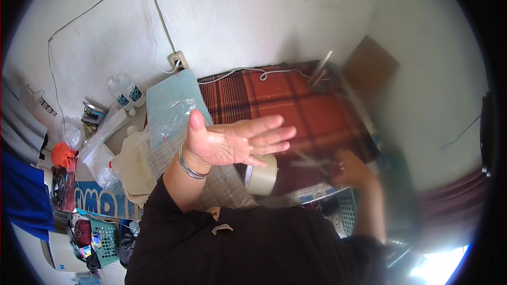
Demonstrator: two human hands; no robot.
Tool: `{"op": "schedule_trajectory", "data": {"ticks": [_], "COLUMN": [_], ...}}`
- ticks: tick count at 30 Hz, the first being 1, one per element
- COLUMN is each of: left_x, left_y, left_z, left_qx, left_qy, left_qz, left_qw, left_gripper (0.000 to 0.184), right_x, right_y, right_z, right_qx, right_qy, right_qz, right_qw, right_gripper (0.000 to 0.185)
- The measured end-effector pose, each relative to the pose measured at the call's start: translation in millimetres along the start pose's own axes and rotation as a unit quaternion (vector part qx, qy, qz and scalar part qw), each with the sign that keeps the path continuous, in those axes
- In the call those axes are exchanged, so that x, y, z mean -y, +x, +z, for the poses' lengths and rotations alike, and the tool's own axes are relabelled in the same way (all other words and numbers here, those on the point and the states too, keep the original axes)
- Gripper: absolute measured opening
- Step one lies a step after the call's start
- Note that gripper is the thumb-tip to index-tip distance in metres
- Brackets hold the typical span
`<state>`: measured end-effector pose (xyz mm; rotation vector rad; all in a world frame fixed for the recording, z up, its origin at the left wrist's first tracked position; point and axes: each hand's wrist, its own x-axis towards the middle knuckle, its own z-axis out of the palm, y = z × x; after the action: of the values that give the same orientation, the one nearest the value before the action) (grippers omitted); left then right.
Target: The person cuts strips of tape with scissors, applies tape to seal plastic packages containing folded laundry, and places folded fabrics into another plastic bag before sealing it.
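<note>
My left hand, with bangles on its wrist, is raised in the middle of the view, palm showing and fingers spread, holding nothing. Just below its fingertips is a wide roll of clear tape. My right hand is at the right, its fingers closed around the handles of a pair of scissors. The scissors point left and are smeared by motion. Under both hands lies a red and dark plaid cloth. Clear plastic wrap sits partly behind my left forearm.
A light blue board lies left of the cloth, near plastic bottles. At the back right stands a holder with upright items. A white cable runs along the wall. Green baskets are below the table edge.
</note>
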<state>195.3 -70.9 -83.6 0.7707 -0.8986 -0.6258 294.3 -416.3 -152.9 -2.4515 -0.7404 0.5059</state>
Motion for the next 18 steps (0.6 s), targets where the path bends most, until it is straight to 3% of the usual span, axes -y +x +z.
{"op": "schedule_trajectory", "data": {"ticks": [2,3,5,8,10,11,12,14,18], "left_x": [5,9,14,26,34,38,43,50,65], "left_y": [0,0,3,6,8,10,12,18,28], "left_z": [-6,-7,-9,-12,-15,-16,-16,-17,-19], "left_qx": [-0.012,-0.043,-0.091,-0.111,-0.107,-0.123,-0.14,-0.147,-0.149], "left_qy": [0.006,-0.021,-0.037,-0.059,-0.064,-0.065,-0.067,-0.071,-0.072], "left_qz": [0.005,0.033,0.056,0.077,0.067,0.075,0.082,0.069,0.047], "left_qw": [1.0,0.998,0.994,0.989,0.99,0.987,0.985,0.984,0.985], "left_gripper": [0.118,0.116,0.111,0.107,0.105,0.105,0.105,0.104,0.103], "right_x": [-33,-39,-39,-26,-9,6,21,45,54], "right_y": [37,50,71,77,74,71,65,54,63], "right_z": [28,41,61,75,61,51,43,40,68], "right_qx": [-0.013,-0.018,0.009,-0.064,-0.121,-0.07,-0.02,0.062,0.031], "right_qy": [-0.082,-0.078,-0.223,-0.277,-0.059,0.119,0.292,0.482,0.588], "right_qz": [0.116,0.12,0.224,0.187,-0.013,-0.1,-0.185,-0.19,-0.153], "right_qw": [0.99,0.99,0.949,0.94,0.991,0.985,0.938,0.853,0.794], "right_gripper": [0.06,0.06,0.062,0.065,0.062,0.059,0.055,0.044,0.027]}}
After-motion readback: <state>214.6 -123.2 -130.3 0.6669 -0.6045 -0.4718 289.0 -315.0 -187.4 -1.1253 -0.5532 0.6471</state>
